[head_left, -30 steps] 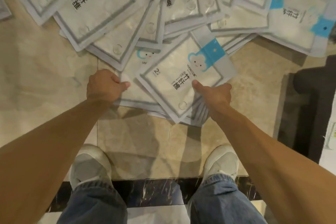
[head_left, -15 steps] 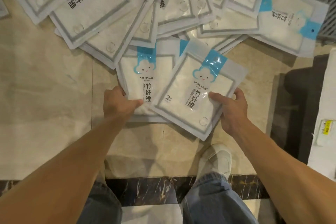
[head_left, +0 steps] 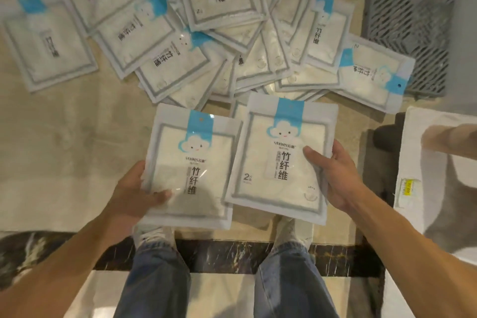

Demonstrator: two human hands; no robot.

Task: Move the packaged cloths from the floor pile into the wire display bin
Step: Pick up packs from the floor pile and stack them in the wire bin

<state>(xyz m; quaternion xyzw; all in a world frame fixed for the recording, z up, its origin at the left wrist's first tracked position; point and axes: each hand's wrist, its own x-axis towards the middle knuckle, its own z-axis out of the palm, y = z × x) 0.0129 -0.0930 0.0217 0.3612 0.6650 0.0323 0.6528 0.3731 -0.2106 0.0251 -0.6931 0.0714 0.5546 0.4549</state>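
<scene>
Two white cloth packs with blue cloud labels are lifted off the floor in front of me. My left hand (head_left: 134,195) grips the left pack (head_left: 191,170) at its lower left edge. My right hand (head_left: 335,175) grips the right pack (head_left: 281,160) at its right edge, and this pack overlaps the left one slightly. Behind them the floor pile (head_left: 180,41) of several similar packs spreads over the beige tiles. A grey wire grid, the bin (head_left: 410,15), is at the upper right, with one pack (head_left: 371,72) lying against its lower edge.
My shoes and jeans legs (head_left: 286,276) stand on a dark marble strip (head_left: 232,255) below the packs. A white surface with a yellow tag (head_left: 409,188) is at the right edge, with a blurred arm of another person (head_left: 451,139) over it.
Both hands have pulled one pack each out of the pile and raised them toward me; the packs now face upright and side by side. The view has moved back from the pile.
</scene>
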